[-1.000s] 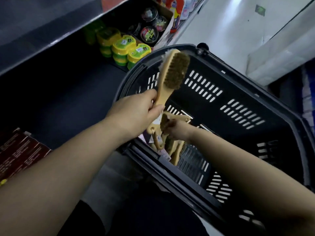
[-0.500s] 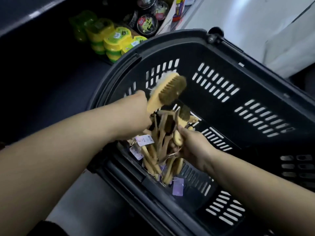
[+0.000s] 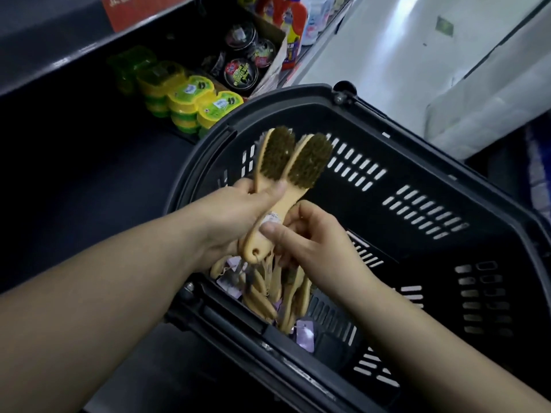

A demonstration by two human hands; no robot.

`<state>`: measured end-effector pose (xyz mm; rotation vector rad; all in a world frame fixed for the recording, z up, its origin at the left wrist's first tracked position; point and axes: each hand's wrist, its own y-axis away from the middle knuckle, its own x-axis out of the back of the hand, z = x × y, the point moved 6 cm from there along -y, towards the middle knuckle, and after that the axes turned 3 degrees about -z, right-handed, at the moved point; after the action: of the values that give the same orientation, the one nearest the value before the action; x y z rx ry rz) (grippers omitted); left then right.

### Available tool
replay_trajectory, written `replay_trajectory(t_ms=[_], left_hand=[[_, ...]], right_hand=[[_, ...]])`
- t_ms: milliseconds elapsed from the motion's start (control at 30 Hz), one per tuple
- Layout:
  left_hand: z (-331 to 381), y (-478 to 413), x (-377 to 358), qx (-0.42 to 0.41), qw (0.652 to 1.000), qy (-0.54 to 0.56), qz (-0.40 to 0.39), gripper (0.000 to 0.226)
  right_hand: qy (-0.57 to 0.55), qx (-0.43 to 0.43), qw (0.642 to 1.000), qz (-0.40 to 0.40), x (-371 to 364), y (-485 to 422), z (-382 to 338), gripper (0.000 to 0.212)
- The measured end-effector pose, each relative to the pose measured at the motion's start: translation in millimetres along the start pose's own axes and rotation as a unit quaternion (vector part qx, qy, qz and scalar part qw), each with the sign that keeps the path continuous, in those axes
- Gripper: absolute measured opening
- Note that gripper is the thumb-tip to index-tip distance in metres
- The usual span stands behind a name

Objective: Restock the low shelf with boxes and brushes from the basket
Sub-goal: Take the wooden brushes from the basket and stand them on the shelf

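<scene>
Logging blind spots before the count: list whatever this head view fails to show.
Head view only:
- Handle of the rear brush: hidden by the left hand and the front brush.
- Count of the brush pile in the basket: tangled, partly behind the right hand.
- Print on the tag: too small.
- The low shelf: too dark; the left edge cuts it off.

Yellow-green tubs (image 3: 190,96) stacked beside cardboard box (image 3: 275,65) of black tins (image 3: 241,74); bottles (image 3: 295,22) beyond.
</scene>
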<state>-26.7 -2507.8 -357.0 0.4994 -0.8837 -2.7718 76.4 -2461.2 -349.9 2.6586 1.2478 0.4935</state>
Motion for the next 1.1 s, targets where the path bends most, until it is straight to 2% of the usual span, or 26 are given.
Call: replay_trajectory(t_ms=[67,133,200,233,267,300,333,367,400,467,533,567,633,700,733,800,867,967,1100], left_hand=[[0.4,-0.5,4.4,-0.027,0.998,-0.041,0.028,0.036],[-0.5,-3.2,8.7,-0.038,0.996,-0.062,0.057,0.028],[-1.3,-5.6,13.8,-0.041,0.992,-0.079,0.085,0.013],[-1.3,-6.3,15.8,-0.043,0.991,-0.081,0.094,0.009],[-1.2,-6.9,17.0,-0.048,0.991,-0.079,0.1,0.008],[-1.2,-7.2,17.5,-0.054,0.991,-0.073,0.101,0.009],[-1.3,-7.3,17.5,-0.059,0.991,-0.067,0.099,0.011],[-1.2,-7.0,17.0,-0.064,0.992,-0.06,0.094,0.011],[-1.3,-6.6,16.4,-0.07,0.992,-0.05,0.087,0.011],[-2.3,-6.2,15.3,-0.082,0.994,-0.025,0.071,0.015],[-3.4,-6.0,13.6,-0.088,0.995,-0.01,0.053,0.021],[-3.5,-6.4,12.9,-0.089,0.995,-0.006,0.048,0.022],[-3.5,-6.2,13.8,-0.091,0.994,0.002,0.054,0.017],[-3.3,-6.1,15.2,-0.087,0.993,0.016,0.072,0.007],[-3.7,-5.6,15.1,-0.083,0.993,0.026,0.078,0.004],[-4.8,-5.0,12.8,-0.082,0.993,0.028,0.08,0.005],[-5.4,-3.7,10.5,-0.089,0.992,0.018,0.086,0.008],[-6.0,-0.4,9.6,-0.098,0.991,0.026,0.092,0.009],[-4.6,4.1,8.9,-0.108,0.988,0.063,0.094,0.011]], right_hand=[[0.048,0.032,0.998,-0.01,1.7,-2.5,-1.7,0.029],[0.007,0.035,0.999,-0.032,7.5,-4.9,5.6,0.029],[-0.088,-0.022,0.995,-0.041,11.9,-10.9,32.1,0.024],[-0.086,-0.063,0.993,-0.049,10.0,-15.1,50.4,0.023],[-0.016,-0.109,0.992,-0.069,4.4,-18.3,70.9,0.018],[0.107,-0.155,0.975,-0.115,-5.3,-19.4,93.0,0.013],[0.238,-0.182,0.938,-0.174,-17.3,-18.4,114.5,0.019],[0.351,-0.189,0.889,-0.224,-29.1,-17.0,135.0,0.036],[0.42,-0.182,0.853,-0.252,-39.9,-16.2,148.6,0.049],[0.479,-0.164,0.821,-0.264,-52.2,-17.4,161.2,0.05],[0.504,-0.16,0.804,-0.273,-50.6,-20.8,155.5,0.037],[0.49,-0.168,0.808,-0.281,-44.4,-20.9,150.5,0.031],[0.39,-0.221,0.854,-0.265,-23.5,-12.3,131.5,0.018],[0.198,-0.291,0.91,-0.22,-3.3,7.7,110.1,0.006],[0.09,-0.31,0.927,-0.192,3.5,17.4,99.1,0.008],[-0.112,-0.301,0.938,-0.134,11.7,29.5,78.3,0.016],[-0.24,-0.261,0.932,-0.081,15.1,34.5,58.3,0.019],[-0.318,-0.241,0.917,-0.013,11.8,38.0,40.8,0.018],[-0.295,-0.186,0.936,0.05,6.8,36.9,26.4,0.013]])
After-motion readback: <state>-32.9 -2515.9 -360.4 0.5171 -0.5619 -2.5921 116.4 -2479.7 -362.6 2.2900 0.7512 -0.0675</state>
